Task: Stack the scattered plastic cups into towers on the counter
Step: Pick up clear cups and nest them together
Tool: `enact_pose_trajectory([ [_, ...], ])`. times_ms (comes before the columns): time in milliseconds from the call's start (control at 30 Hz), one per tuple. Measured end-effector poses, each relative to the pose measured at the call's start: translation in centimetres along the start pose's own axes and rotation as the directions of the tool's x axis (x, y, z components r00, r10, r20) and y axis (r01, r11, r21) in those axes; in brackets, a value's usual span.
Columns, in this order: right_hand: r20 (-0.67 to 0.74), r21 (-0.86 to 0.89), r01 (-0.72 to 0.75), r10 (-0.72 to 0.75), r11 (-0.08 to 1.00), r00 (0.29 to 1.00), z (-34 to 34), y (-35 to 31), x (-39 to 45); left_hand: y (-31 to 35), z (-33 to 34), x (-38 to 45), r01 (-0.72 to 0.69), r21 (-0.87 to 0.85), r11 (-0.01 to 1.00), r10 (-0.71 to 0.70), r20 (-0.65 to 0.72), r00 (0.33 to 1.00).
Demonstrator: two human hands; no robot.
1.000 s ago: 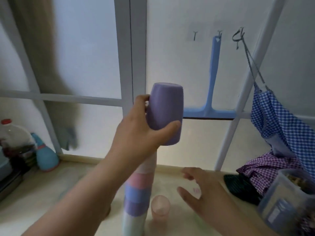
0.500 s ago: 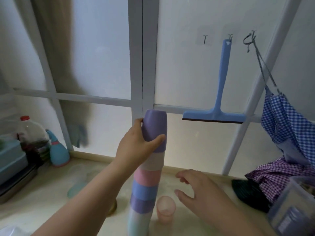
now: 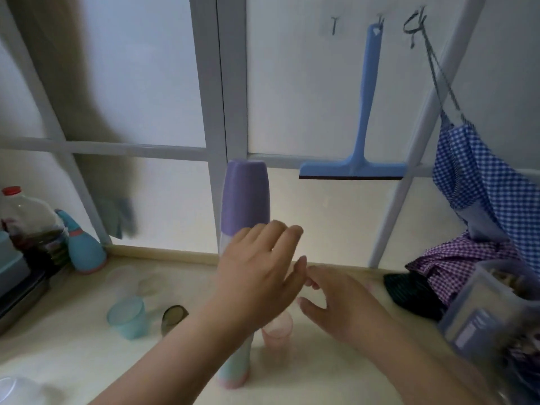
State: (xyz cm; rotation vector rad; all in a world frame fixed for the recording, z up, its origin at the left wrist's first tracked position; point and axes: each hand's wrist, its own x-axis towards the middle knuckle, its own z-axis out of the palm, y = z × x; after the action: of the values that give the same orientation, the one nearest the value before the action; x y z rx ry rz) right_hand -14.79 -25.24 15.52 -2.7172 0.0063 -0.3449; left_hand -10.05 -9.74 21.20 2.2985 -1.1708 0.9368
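A tall tower of cups (image 3: 244, 206) is seen standing upright on the worktop (image 3: 73, 355), near the middle of the view. It is topped by a purple cup (image 3: 246, 195) placed upside down; below it a pale cup is seen, and the bottom of the tower shows light teal and pink bands. The middle part of the tower is hidden behind the left arm.

The left hand (image 3: 257, 280) is held in front of the tower with the fingers spread and relaxed — nothing is gripped in it. Whether the palm touches the tower cannot be told. The right hand (image 3: 342, 305) is held just beside it, low over the worktop, with the fingers loosely curved and open, and nothing is held in it either.

A pink cup (image 3: 277, 331) stands mouth up just beside the tower base, partly covered by the left hand. To the left, a teal cup (image 3: 128, 317) and a dark translucent cup (image 3: 174, 317) are seen on the worktop, apart from the tower.

On the wall behind, a blue squeegee (image 3: 361, 135) is hung, and checked cloths (image 3: 482, 182) are hung at the right. A bottle with a red cap (image 3: 26, 217) stands at the far left.
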Motion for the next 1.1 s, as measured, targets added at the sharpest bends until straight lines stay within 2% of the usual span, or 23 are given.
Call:
enact_pose_trajectory([
  [67,0.007,-0.004,-0.043,0.043,0.999,0.999,0.4,1.2,-0.7,1.0,2.0,-1.2,-0.029,-0.074,0.997,0.039,0.139,0.99],
  [167,0.013,0.027,-0.148,0.148,0.989,0.989,1.0,3.5,-2.7,1.7,5.7,-3.3,0.019,-0.137,0.99,0.028,0.331,0.943],
  [300,0.08,0.012,-0.314,0.312,0.949,0.947,2.9,6.8,-6.7,3.0,11.0,-7.3,0.119,-0.207,0.971,0.015,0.549,0.836],
  [400,0.187,-0.023,-0.426,0.422,0.905,0.887,4.7,8.6,-10.0,4.5,14.1,-9.6,0.183,-0.244,0.952,0.019,0.646,0.763],
  [500,0.228,-0.053,-0.511,0.509,0.858,0.83,5.3,10.2,-12.8,6.2,16.2,-10.8,0.214,-0.274,0.937,0.04,0.696,0.717],
  [733,0.108,-0.108,-0.645,0.654,0.756,0.748,4.7,15.5,-17.2,9.4,19.6,-11.1,0.266,-0.265,0.927,0.038,0.771,0.636],
  [933,-0.04,-0.175,-0.727,0.733,0.664,0.679,3.5,20.4,-17.1,10.1,22.2,-10.1,0.318,-0.236,0.918,-0.024,0.768,0.64],
  [1000,-0.02,-0.152,-0.757,0.764,0.635,0.645,3.5,22.0,-16.3,10.2,22.9,-9.6,0.342,-0.215,0.915,-0.056,0.77,0.635],
  [1100,0.06,-0.076,-0.83,0.833,0.553,0.55,4.7,24.5,-15.4,10.5,23.7,-9.1,0.375,-0.186,0.908,-0.093,0.784,0.613],
])
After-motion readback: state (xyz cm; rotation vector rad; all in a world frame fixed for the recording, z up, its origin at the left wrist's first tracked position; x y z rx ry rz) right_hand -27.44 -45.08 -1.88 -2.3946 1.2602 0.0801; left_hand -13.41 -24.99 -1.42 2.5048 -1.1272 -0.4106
